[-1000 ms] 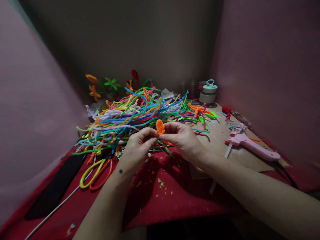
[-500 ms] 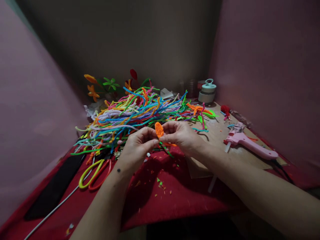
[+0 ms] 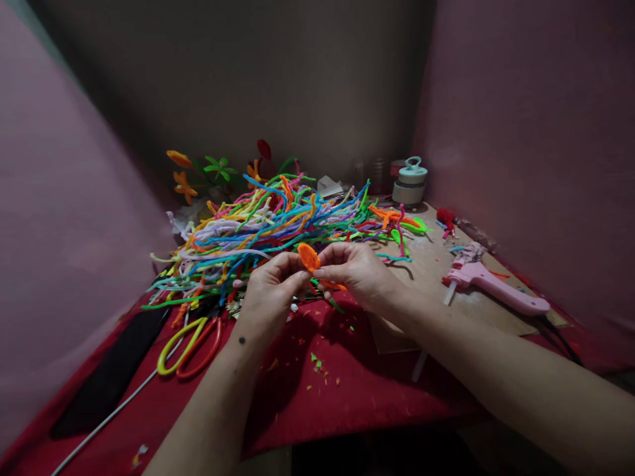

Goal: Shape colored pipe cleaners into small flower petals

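Observation:
Between both hands, above the near edge of the pile, is an orange petal shape of fuzzy pipe cleaner (image 3: 309, 257). My left hand (image 3: 272, 284) pinches its left side with thumb and fingers. From the right, my right hand (image 3: 354, 274) grips its lower end, fingers closed. An orange tail of the same fuzzy stuff sticks out below the right fingers, and a thin green piece shows beneath it. Just behind the hands lies a tangled heap of many-coloured pipe cleaners (image 3: 278, 221).
Yellow-and-red-handled scissors (image 3: 181, 350) and a black phone-like slab (image 3: 114, 370) lie at left by a white cable (image 3: 106, 418). A pink glue gun (image 3: 501, 285) rests on a brown board (image 3: 421, 264) at right. Pipe-cleaner flowers (image 3: 218, 166) and a lidded jar (image 3: 411, 182) stand behind.
The orange petal has tilted to the left and turned, now showing a more hollow, cupped side. Both hands keep hold of it and have shifted only slightly.

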Action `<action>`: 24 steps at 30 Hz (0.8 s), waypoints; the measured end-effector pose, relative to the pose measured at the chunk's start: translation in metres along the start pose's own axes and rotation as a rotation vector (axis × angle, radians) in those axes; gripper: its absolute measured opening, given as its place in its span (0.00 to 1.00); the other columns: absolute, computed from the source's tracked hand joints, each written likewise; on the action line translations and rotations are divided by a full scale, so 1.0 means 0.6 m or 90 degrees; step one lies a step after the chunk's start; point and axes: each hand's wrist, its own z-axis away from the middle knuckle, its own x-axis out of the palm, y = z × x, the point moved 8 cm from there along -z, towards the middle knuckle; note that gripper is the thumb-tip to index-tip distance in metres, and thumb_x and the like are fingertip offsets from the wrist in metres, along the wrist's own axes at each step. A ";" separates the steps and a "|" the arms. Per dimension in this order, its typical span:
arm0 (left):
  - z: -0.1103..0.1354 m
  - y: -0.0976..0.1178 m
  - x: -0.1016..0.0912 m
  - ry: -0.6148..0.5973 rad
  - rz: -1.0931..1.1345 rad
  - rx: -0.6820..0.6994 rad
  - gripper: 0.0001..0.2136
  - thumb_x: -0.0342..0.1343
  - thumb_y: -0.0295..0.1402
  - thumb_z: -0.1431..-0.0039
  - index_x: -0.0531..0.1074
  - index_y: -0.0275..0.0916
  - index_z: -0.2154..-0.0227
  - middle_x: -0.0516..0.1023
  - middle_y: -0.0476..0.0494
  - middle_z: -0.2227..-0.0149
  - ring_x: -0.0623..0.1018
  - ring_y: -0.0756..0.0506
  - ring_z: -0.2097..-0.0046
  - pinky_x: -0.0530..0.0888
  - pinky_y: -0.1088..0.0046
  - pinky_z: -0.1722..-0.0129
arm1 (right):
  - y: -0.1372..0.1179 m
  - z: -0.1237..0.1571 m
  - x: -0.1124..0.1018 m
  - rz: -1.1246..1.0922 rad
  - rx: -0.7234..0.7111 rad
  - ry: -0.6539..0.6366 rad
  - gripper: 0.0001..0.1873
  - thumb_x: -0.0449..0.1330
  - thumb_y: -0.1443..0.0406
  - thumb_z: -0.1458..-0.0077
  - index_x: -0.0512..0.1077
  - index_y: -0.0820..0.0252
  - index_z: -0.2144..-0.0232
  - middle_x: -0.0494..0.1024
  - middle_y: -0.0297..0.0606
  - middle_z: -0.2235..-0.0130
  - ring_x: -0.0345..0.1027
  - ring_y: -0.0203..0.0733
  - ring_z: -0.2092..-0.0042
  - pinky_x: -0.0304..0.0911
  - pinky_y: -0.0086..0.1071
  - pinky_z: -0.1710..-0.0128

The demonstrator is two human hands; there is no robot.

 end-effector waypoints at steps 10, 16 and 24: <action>0.004 -0.002 0.016 -0.042 0.111 -0.055 0.09 0.61 0.33 0.53 0.72 0.36 0.68 0.73 0.50 0.73 0.71 0.54 0.76 0.68 0.78 0.74 | 0.006 0.004 0.001 -0.001 0.026 0.003 0.08 0.64 0.70 0.65 0.66 0.63 0.80 0.69 0.29 0.82 0.63 0.32 0.80 0.60 0.28 0.80; 0.011 0.007 0.008 0.017 0.068 -0.041 0.08 0.60 0.35 0.54 0.71 0.36 0.73 0.69 0.53 0.80 0.65 0.55 0.81 0.61 0.80 0.81 | -0.004 0.009 0.003 0.094 -0.007 0.027 0.05 0.61 0.67 0.61 0.69 0.65 0.79 0.69 0.30 0.79 0.61 0.30 0.77 0.59 0.28 0.74; 0.018 0.024 0.009 0.102 -0.093 0.095 0.07 0.57 0.36 0.50 0.69 0.37 0.75 0.67 0.54 0.78 0.63 0.54 0.76 0.61 0.79 0.75 | -0.019 0.016 0.000 0.264 -0.124 0.103 0.05 0.55 0.66 0.56 0.69 0.63 0.78 0.67 0.31 0.76 0.58 0.32 0.73 0.56 0.27 0.71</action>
